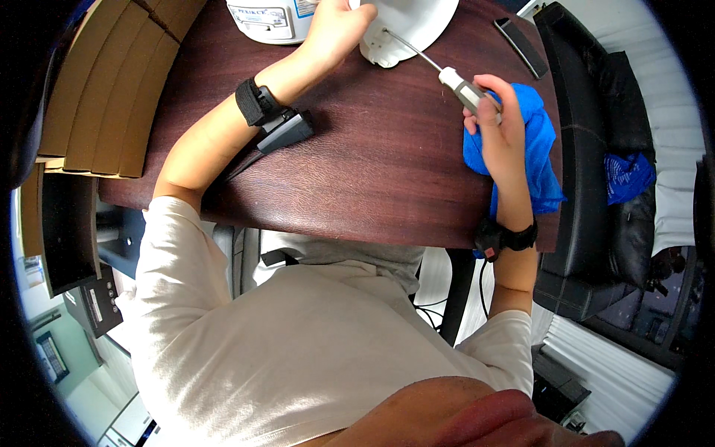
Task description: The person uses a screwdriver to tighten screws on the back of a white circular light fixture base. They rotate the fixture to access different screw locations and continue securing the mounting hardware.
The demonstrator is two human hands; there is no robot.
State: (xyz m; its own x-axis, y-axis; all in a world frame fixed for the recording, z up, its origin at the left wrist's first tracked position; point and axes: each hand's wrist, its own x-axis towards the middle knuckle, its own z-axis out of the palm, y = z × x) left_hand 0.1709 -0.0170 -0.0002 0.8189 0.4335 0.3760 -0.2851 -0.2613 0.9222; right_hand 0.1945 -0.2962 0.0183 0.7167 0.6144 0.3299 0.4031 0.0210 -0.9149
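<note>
My right hand (pixel 497 123) is closed round the handle of a screwdriver (pixel 463 88) with a white and grey grip. Its thin metal shaft points up and left, and the tip meets the inner side of a white curved plastic cover (pixel 417 26) at the top of the view. At that cover's left edge, my left hand (pixel 342 26) is closed with its thumb over the rim; the upper edge of the picture cuts off part of the hand. Left of it sits a white rounded appliance body (pixel 272 22) with labels. A blue cloth (pixel 532 141) lies beneath my right hand and wrist.
Brown cardboard boxes (pixel 104 89) stand along the left side of the dark wooden table (pixel 357 171). A phone (pixel 520 47) lies near the table's right edge. Beyond that edge is a black sofa (pixel 585 179) with a blue bag (pixel 628 177). Dark devices with cables are strapped to both wrists.
</note>
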